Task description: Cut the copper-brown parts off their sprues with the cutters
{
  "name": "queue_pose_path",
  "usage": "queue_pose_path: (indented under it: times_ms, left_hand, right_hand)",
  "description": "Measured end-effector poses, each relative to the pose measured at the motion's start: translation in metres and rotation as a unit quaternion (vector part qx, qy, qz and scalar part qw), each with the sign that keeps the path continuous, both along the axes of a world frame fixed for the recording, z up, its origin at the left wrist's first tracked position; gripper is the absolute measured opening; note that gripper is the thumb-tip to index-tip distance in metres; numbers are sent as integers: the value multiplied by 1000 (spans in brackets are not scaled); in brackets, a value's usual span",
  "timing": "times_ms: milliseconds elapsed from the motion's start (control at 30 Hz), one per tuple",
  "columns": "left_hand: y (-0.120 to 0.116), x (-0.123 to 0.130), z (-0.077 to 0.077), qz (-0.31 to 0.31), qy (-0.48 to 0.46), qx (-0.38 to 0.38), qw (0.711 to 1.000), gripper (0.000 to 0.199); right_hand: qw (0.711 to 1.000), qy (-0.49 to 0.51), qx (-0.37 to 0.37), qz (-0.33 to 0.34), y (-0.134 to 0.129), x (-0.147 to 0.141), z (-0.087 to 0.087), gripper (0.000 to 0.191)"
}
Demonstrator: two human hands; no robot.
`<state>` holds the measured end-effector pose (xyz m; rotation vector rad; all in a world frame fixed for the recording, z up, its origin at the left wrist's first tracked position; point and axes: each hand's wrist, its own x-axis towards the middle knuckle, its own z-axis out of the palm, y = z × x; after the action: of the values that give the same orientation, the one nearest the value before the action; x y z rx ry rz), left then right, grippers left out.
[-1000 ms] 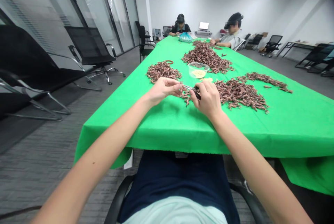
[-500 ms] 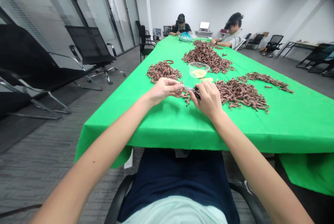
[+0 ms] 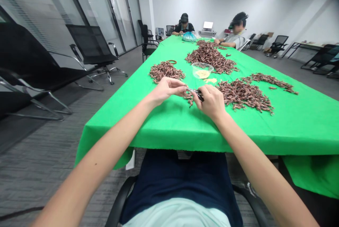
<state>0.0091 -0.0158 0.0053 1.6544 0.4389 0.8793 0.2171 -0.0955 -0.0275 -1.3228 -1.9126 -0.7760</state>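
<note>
My right hand [image 3: 212, 100] is closed around a pair of black-handled pliers [image 3: 199, 95], whose metal jaws point left toward my other hand. The fingertips of my left hand [image 3: 167, 90] are pinched together at those jaws, on a small brown piece that is mostly hidden. Below the pliers, a few brown twisted pieces [image 3: 190, 101] lie on the green cloth. A large heap of similar brown pieces [image 3: 246, 95] spreads right of my right hand, and a smaller heap [image 3: 164, 71] lies just beyond my left hand.
A clear plastic bowl [image 3: 194, 72] with pale bits stands beyond my hands, with a small pale pile [image 3: 211, 80] beside it. Behind it rises a bigger brown heap [image 3: 209, 55]. Two people sit at the far end near a blue bag [image 3: 189, 36]. Chairs [image 3: 88, 45] stand left.
Both hands stay nearly in place. The pliers have turned slightly in my right hand, and my left fingertips have closed further over the small piece.
</note>
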Motion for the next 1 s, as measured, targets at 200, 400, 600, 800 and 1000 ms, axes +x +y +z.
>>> queue_pose_path:
  times_ms: [200, 400, 600, 800, 1000]
  left_hand:
    - [1, 0, -2, 10, -2, 33, 999, 39]
    - [-2, 1, -1, 18, -5, 41, 999, 42]
    - [-4, 1, 1, 10, 0, 53, 999, 42]
    - [-2, 2, 0, 18, 2, 40, 999, 39]
    - [0, 2, -2, 38, 4, 12, 999, 41]
  right_hand:
    - [999, 25, -29, -26, 0, -2, -1, 41]
    - [999, 23, -34, -35, 0, -3, -1, 42]
    - [998, 35, -49, -31, 0, -5, -1, 44]
    - [997, 51, -59, -24, 1, -5, -2, 43]
    - [994, 93, -57, -1, 2, -3, -3, 41]
